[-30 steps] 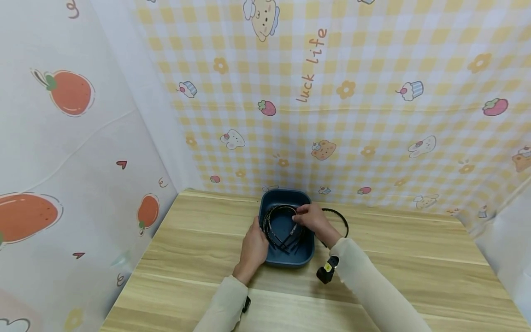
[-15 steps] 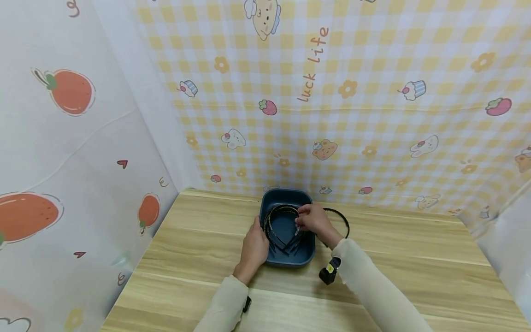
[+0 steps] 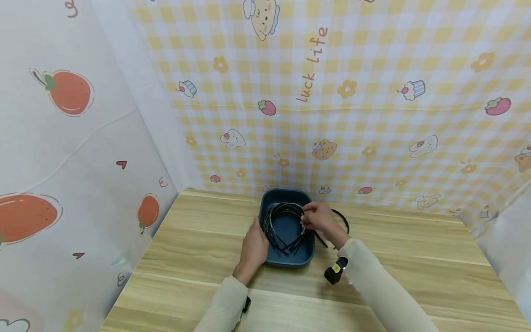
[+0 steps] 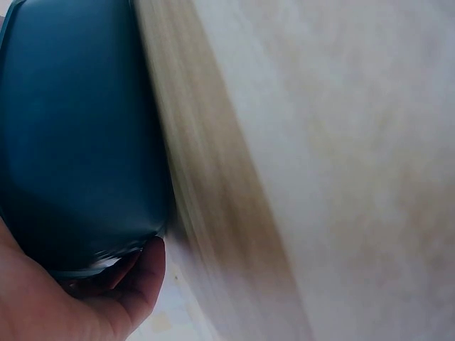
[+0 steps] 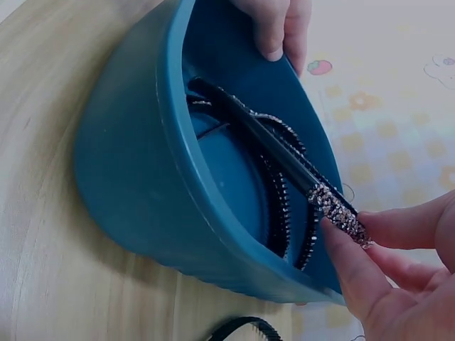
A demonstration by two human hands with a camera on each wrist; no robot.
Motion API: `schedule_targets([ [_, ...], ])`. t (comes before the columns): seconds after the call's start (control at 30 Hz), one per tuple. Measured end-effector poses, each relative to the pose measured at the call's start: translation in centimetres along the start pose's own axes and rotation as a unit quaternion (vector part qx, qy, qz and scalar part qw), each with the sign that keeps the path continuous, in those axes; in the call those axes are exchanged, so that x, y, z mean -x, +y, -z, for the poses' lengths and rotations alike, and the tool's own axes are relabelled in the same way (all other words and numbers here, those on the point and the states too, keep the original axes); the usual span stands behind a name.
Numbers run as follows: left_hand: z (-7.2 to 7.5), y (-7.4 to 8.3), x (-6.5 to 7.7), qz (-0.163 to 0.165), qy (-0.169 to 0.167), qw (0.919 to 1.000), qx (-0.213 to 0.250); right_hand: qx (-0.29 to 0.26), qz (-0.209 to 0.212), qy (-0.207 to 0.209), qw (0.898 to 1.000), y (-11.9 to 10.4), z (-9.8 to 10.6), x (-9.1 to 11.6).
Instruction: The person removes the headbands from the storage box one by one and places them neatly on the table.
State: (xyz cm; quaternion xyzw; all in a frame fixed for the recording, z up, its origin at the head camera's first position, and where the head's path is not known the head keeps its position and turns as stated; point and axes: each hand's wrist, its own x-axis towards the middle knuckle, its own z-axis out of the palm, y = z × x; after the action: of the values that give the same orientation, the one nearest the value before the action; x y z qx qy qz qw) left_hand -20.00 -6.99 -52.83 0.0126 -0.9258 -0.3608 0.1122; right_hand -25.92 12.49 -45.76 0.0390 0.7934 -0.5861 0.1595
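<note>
A dark blue plastic bin stands on the table near the wall. My left hand grips its left rim, thumb inside, as the right wrist view shows. Between thumb and fingers, my right hand pinches a black headband by a part covered in silvery glitter, over the bin's right side. Its lower end reaches down into the bin. Several other black headbands, some with toothed edges, lie overlapped inside. In the left wrist view, mainly the bin's outer wall and the left fingers appear.
Just right of the bin, another black toothed headband lies on the wooden table, partly behind the right wrist. A yellow checked cloth covers the wall behind the bin, and a white printed cloth hangs on the left.
My right hand has shifted slightly right toward the bin's right rim, bringing the pinched headband along. The left hand and the bin have stayed in place.
</note>
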Motion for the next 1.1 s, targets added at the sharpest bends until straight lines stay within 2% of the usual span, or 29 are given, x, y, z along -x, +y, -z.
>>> schedule_targets([
  [0.3,-0.1,0.0,0.1,0.002,0.001,1.0,0.002,-0.033,-0.016,0.022,0.999,0.1,0.9,0.0],
  [0.63,-0.1,0.0,0.1,0.002,-0.004,1.0,0.002,-0.085,-0.014,0.054,0.995,0.2,1.7,0.0],
  [0.9,0.0,0.2,0.0,0.005,-0.004,1.0,0.0,-0.115,-0.007,0.06,0.992,0.9,2.6,-0.3],
  [1.1,0.1,0.2,0.1,0.003,-0.001,1.0,0.006,-0.108,-0.005,0.049,0.993,1.3,3.6,-0.6],
])
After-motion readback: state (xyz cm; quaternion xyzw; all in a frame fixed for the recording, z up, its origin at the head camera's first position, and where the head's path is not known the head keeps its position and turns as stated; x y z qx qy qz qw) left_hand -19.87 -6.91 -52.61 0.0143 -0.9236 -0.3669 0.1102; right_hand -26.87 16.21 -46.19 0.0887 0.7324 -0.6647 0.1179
